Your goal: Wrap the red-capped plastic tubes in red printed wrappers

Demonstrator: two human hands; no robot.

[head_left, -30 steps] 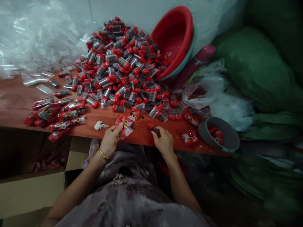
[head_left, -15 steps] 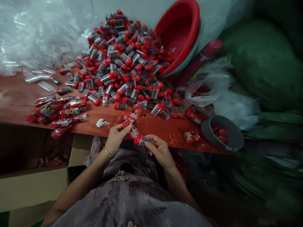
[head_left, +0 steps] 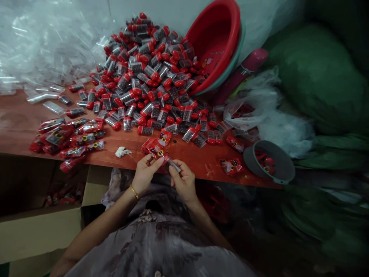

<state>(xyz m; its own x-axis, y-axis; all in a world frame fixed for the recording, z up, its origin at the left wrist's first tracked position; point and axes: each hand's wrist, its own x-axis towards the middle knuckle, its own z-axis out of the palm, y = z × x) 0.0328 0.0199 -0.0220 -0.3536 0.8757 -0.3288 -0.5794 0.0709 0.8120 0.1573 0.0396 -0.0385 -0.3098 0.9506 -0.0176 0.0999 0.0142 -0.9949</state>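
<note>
Over the front edge of the table, my left hand (head_left: 145,174) pinches a small red printed wrapper (head_left: 165,157). Opposite it, my right hand (head_left: 183,180) has thumb and fingers closed on a small clear tube (head_left: 175,166). The tube's red-capped end meets the wrapper; how far it sits inside I cannot tell. Just beyond my fingers lie flat red printed wrappers (head_left: 152,147) with yellow and black marks. A heap of red-capped clear tubes with dark contents (head_left: 144,77) rises behind them.
Finished-looking red packets (head_left: 69,134) are piled at left, above an open cardboard box (head_left: 40,227). Clear plastic pieces (head_left: 52,46) cover the back left. A red basin (head_left: 213,46) leans at the back; a grey bowl (head_left: 250,157) and plastic bag (head_left: 285,127) stand right.
My right hand has moved left towards my left hand, bringing the tube's red end against the wrapper. The red cap that showed between the hands is now mostly hidden.
</note>
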